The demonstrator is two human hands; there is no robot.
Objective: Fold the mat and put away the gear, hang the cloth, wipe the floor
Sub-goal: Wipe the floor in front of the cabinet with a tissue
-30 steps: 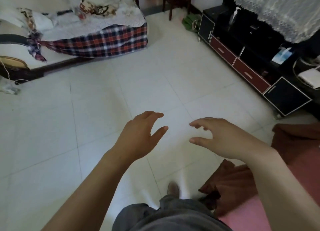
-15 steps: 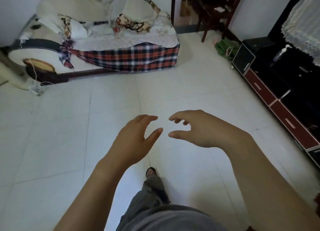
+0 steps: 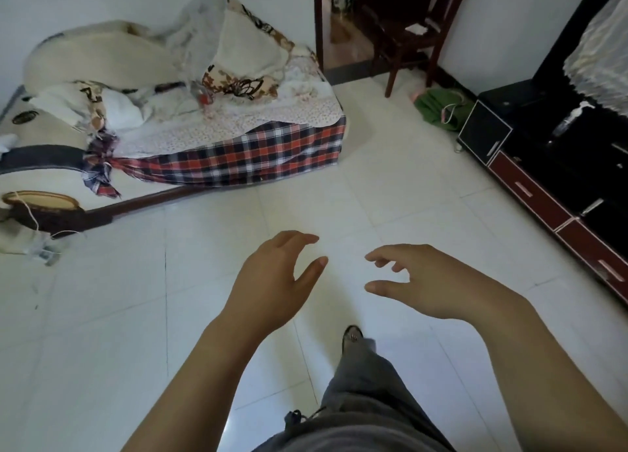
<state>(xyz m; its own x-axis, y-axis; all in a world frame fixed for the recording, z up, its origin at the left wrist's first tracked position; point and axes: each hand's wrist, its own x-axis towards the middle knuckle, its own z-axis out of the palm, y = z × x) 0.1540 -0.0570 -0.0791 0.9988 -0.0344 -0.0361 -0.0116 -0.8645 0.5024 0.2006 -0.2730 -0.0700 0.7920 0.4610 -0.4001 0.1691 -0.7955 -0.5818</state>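
Note:
My left hand [image 3: 272, 282] and my right hand [image 3: 431, 282] hang side by side over the white tiled floor [image 3: 390, 193], fingers spread and curled, with nothing in either. A gap of bare tile shows between them. Below the hands I see my grey trouser leg and one foot [image 3: 352, 336] stepping forward. No mat and no wiping cloth is in view.
A low sofa with a plaid cover [image 3: 238, 156] and heaped cushions and cloths stands at the back left. A dark TV cabinet with red drawers [image 3: 543, 193] runs along the right. A wooden chair [image 3: 404, 40] and a green bundle [image 3: 438, 108] sit near the doorway.
The view has swung left and up: the pink mat and brown cloth at the lower right have left the frame, and the sofa and doorway show more. Both hands stay empty.

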